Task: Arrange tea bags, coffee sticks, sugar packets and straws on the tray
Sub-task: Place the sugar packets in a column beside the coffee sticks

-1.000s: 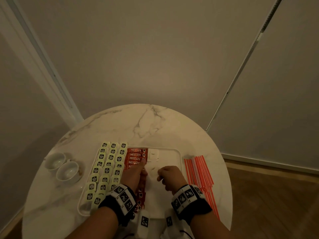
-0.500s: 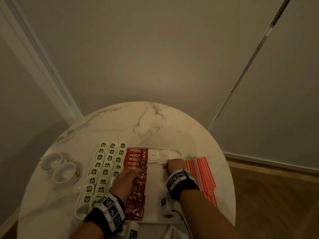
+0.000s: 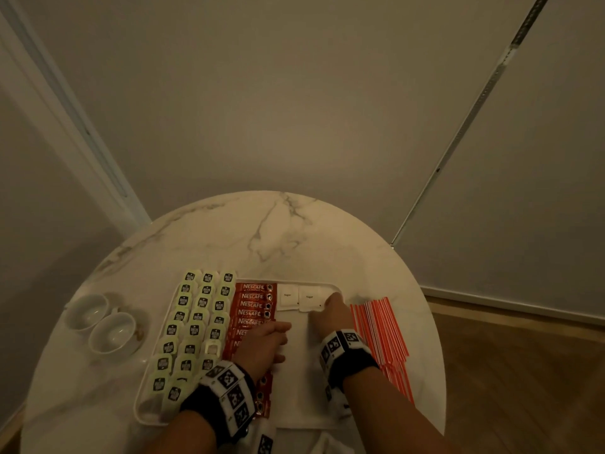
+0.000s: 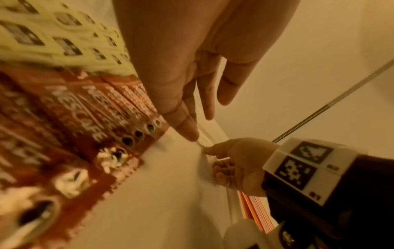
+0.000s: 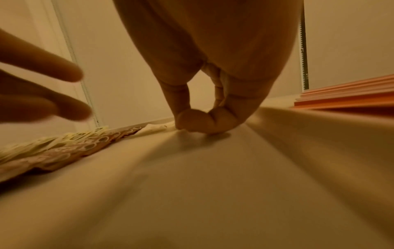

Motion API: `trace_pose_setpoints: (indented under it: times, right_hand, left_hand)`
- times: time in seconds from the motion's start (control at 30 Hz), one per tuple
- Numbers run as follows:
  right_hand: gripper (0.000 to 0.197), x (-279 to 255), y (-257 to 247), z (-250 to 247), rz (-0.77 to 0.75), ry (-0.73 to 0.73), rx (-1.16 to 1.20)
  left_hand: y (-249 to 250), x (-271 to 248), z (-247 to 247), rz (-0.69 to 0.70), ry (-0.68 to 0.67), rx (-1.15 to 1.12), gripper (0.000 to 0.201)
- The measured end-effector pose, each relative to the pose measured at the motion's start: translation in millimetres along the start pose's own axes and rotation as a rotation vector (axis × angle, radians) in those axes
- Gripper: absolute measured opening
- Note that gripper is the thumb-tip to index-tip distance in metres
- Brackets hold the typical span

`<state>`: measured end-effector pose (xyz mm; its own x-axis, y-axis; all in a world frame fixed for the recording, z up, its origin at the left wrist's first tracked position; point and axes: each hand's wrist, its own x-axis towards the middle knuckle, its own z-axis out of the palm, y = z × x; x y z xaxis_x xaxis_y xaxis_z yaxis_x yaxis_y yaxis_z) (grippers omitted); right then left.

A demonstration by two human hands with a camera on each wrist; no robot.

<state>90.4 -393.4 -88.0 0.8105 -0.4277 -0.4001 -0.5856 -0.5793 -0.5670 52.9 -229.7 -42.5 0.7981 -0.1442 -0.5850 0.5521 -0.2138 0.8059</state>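
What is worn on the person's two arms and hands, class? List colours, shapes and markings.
The left hand and right hand are bare, with no gloves or sleeves. Each wrist carries a black band ringed with white blocks printed with square black-and-white coded markers. A thin dark cable runs by the right wrist unit.

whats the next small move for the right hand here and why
Probably let go of the third sugar packet and draw back. The right hand has its fingers curled at the tray's far right corner, beside two packets already in a row; the straws lie off the tray.
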Motion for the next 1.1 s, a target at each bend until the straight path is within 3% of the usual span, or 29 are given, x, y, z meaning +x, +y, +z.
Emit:
trace_pose_setpoints:
  times: [0.13, 0.87, 1.0, 1.1]
  right_hand:
    - [0.026, 2, 0, 1, -0.035, -0.032, -0.051]
    - [0.032, -1, -6, -5, -0.093, -0.051, 0.005]
    - [0.038, -9, -5, -12, -0.063, -0.068, 0.052]
    - [0.023, -24, 1, -16, -0.042, -0.054, 0.094]
  left_hand:
    - [2, 17, 18, -0.055, -0.041, -0.014, 0.027]
    - [8, 36, 28, -0.052, 0.089, -0.090, 0.021]
    - [12, 24, 25, 0.022, 0.056, 0.095, 0.020]
    - [12, -1, 18, 0.199, -0.057, 0.402, 0.013]
